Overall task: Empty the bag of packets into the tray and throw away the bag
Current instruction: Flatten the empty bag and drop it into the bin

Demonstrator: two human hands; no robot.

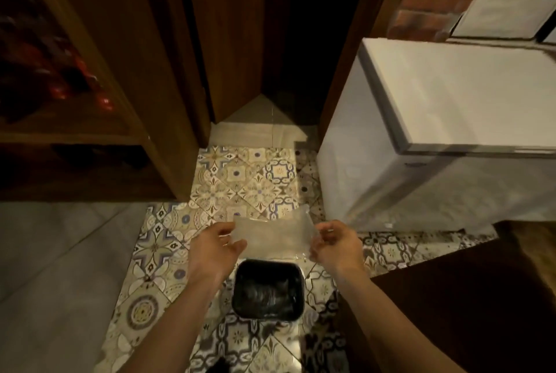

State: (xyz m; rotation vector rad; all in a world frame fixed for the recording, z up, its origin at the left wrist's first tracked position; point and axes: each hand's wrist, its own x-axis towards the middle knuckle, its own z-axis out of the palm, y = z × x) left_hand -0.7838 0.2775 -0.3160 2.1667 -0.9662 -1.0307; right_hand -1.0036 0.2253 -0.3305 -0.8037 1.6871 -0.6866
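A clear, empty-looking plastic bag (272, 232) is stretched flat between my two hands, low in the middle of the view. My left hand (215, 247) pinches its left edge and my right hand (335, 244) pinches its right edge. Directly below the bag stands a small bin (267, 291) lined with a black bag, its mouth open on the patterned tile floor. No tray or packets are in view.
A white chest freezer (436, 143) stands at the right. A dark wooden shelf unit (78, 95) with red items fills the left. A wooden door panel (222, 32) stands ahead beside a dark gap. A dark wooden counter (469, 297) edges in at lower right.
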